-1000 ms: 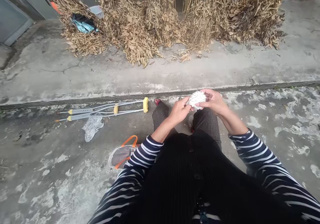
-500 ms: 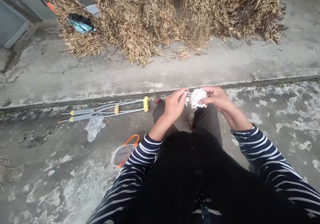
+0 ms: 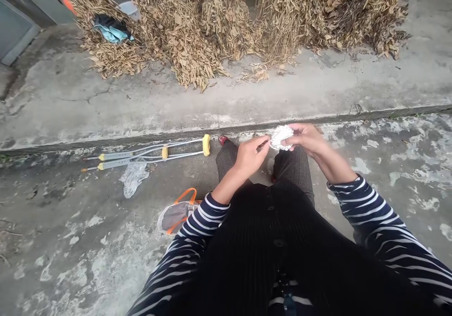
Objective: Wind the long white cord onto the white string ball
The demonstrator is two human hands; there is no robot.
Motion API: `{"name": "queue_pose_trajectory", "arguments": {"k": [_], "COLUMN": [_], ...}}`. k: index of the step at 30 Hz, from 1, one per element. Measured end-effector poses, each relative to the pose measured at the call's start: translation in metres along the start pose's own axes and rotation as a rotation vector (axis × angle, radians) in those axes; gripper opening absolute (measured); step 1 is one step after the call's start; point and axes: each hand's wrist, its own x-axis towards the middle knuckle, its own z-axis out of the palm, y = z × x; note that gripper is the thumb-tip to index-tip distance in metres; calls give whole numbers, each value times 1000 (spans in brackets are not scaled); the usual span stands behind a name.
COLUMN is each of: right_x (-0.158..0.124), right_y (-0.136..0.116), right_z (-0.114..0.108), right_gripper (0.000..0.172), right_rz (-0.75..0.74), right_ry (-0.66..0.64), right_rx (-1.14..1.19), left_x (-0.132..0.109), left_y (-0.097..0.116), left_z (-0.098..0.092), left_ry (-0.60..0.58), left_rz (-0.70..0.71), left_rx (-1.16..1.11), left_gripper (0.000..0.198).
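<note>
A bundle of white cord (image 3: 279, 137) is held up over my knees. My right hand (image 3: 306, 138) grips its right side, thumb in front and fingers behind. My left hand (image 3: 251, 155) is at the bundle's left edge, thumb and index finger pinched together at the cord. How much cord sits between those left fingertips is too small to make out clearly. Both forearms wear navy sleeves with white stripes.
A crutch (image 3: 151, 153) with yellow pads lies on the concrete to the left, a clear plastic bag (image 3: 134, 177) against it. Nearer me is a grey bag (image 3: 176, 214) with orange straps. Beyond the step edge (image 3: 176, 134), dried plant stalks (image 3: 197, 33) lean against the wall.
My left fingertips have come closer to the bundle and slightly lower. The loose strand that stretched between my hands no longer shows. My right hand keeps its grip.
</note>
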Motion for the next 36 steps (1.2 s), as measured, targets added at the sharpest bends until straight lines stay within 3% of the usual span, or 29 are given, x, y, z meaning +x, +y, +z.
{"name": "queue_pose_trajectory", "arguments": {"k": [5,13,19,26,29,32,36], "right_x": [1,16,23,3,-5,-9,-12], "right_y": [1,-14,-18,5,7,4,-2], "right_z": [-5,-15,-27,-15,-15,-21,-32], "right_gripper": [40,32,35,57,61,57,52], "right_rz": [2,58,54,-94,-143,-152,-55], "right_ry": [-61,-287,-407,-261,-199,-181,-209], "right_rx": [-28,-94,-57,39,21,76,115], "left_x": [6,19,22,16,16,14,13], "left_y": [-4,-12,-1,-7,-9,-15,-32], "left_z": [4,8,14,5,-1,-6,-20], "left_ry": [-16,-3,23,-3,-87,-196,-294], "left_rz": [-32,98,66,1,1,-30,-49], "left_rx": [50,212,56,-238,-292,-284,-135], "left_gripper": [20,23,22,24,24,22,17]}}
